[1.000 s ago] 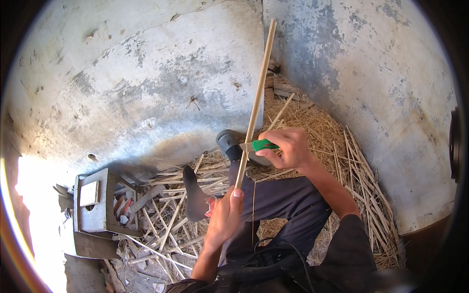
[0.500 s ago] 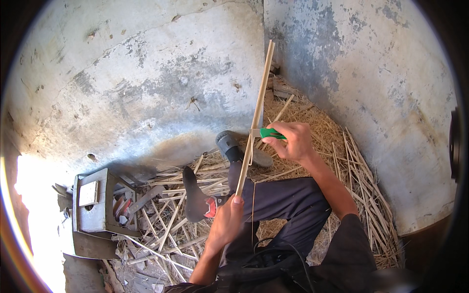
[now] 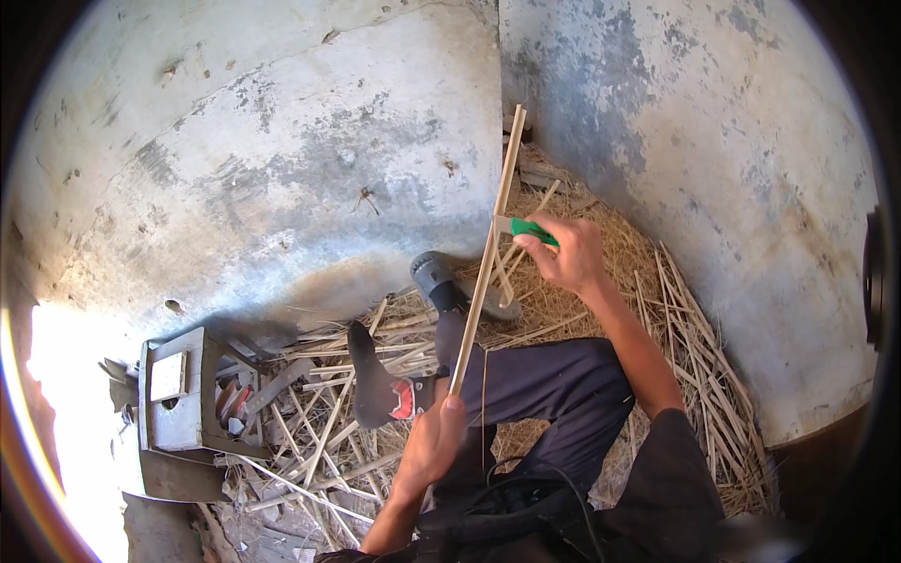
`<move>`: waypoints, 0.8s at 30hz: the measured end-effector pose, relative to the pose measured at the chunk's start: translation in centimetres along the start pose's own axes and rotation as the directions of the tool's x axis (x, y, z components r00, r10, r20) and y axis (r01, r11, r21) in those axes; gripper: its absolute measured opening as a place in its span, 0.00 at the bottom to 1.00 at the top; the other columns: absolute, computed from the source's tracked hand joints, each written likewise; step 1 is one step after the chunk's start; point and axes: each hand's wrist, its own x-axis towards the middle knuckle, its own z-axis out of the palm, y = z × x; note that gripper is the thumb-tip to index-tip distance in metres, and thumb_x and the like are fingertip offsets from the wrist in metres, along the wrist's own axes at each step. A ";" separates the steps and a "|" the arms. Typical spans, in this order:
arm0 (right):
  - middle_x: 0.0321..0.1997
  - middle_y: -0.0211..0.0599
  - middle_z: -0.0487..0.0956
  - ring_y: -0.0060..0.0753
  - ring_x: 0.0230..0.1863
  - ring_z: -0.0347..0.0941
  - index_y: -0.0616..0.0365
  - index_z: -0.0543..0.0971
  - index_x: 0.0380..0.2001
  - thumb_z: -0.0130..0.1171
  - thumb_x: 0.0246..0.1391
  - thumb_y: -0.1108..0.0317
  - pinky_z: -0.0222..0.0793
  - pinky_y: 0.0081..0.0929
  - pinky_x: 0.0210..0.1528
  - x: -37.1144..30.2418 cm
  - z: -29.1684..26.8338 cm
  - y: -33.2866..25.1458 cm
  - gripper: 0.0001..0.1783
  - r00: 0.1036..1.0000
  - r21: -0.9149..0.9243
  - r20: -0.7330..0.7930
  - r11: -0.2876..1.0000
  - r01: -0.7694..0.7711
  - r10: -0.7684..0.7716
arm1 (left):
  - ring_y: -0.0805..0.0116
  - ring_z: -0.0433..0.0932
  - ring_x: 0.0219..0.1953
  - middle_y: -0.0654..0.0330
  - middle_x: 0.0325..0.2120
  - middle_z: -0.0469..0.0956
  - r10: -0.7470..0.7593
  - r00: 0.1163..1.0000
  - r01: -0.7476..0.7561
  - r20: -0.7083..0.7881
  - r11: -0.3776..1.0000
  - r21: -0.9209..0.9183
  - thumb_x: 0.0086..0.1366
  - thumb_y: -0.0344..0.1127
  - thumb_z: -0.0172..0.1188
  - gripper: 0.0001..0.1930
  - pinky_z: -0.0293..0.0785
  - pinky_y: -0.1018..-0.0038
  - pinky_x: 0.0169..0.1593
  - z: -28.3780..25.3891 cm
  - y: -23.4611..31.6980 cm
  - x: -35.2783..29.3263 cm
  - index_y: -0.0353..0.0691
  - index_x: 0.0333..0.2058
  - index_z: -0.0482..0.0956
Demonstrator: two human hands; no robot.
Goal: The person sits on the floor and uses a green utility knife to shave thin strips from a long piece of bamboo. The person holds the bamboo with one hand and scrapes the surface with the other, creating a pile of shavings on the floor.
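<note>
A long, pale bamboo strip point(image 3: 479, 300) slants up and away from my left hand point(image 3: 435, 441), whose fingers are closed around its near end. In my right hand point(image 3: 571, 255) is a green-handled knife point(image 3: 535, 231), pinched between thumb and fingers. Its short blade meets the right side of the strip, a little above the middle. A thin shaving point(image 3: 508, 281) hangs below the blade, beside the strip. My dark-trousered leg point(image 3: 554, 380) lies bent beneath my arms.
Straw-like shavings point(image 3: 610, 244) pile up in the corner between two worn walls. Loose bamboo strips point(image 3: 718, 385) lie at the right, with more around my feet. A wooden box-like stool point(image 3: 178, 403) lies at the left. A black sandal point(image 3: 432, 277) is near my feet.
The knife has moved farther up the strip, toward its far end. My left hand and the strip have drawn slightly back toward me, and the shaving beside the strip hangs lower and farther right.
</note>
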 end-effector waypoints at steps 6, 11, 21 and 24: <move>0.19 0.32 0.83 0.34 0.17 0.79 0.53 0.89 0.35 0.63 0.69 0.38 0.68 0.33 0.20 0.4 -0.3 1.0 0.27 0.998 -0.031 0.051 0.999 -0.045 0.047 | 0.69 0.63 0.23 0.64 0.19 0.64 0.032 0.999 -0.032 -0.014 0.999 0.009 0.88 0.50 0.34 0.29 0.62 0.66 0.31 0.0 -0.5 -0.6 0.37 0.29 0.68; 0.19 0.33 0.83 0.35 0.17 0.79 0.54 0.89 0.34 0.62 0.69 0.38 0.68 0.33 0.19 0.5 0.1 1.2 0.28 0.998 -0.033 0.055 0.999 -0.009 0.010 | 0.69 0.63 0.22 0.64 0.18 0.64 0.039 0.999 -0.039 -0.026 0.999 0.017 0.88 0.51 0.34 0.29 0.62 0.65 0.30 -0.1 -0.9 -0.7 0.37 0.30 0.69; 0.16 0.28 0.80 0.23 0.12 0.67 0.55 0.92 0.38 0.55 0.73 0.34 0.56 0.28 0.15 2.9 1.1 4.9 0.34 0.968 0.019 0.164 0.980 -0.197 0.192 | 0.62 0.67 0.23 0.58 0.20 0.67 -0.020 1.000 0.020 -0.014 1.000 0.023 0.88 0.50 0.36 0.27 0.65 0.62 0.31 -0.2 -3.8 -1.8 0.35 0.34 0.72; 0.14 0.26 0.77 0.26 0.12 0.67 0.52 0.91 0.36 0.54 0.73 0.33 0.59 0.29 0.16 3.8 0.5 4.8 0.34 0.989 -0.074 0.098 0.992 -0.107 0.114 | 0.71 0.63 0.22 0.65 0.18 0.64 -0.046 0.999 0.046 -0.005 0.999 0.005 0.88 0.53 0.34 0.30 0.63 0.68 0.30 -0.6 -3.8 -2.5 0.37 0.32 0.70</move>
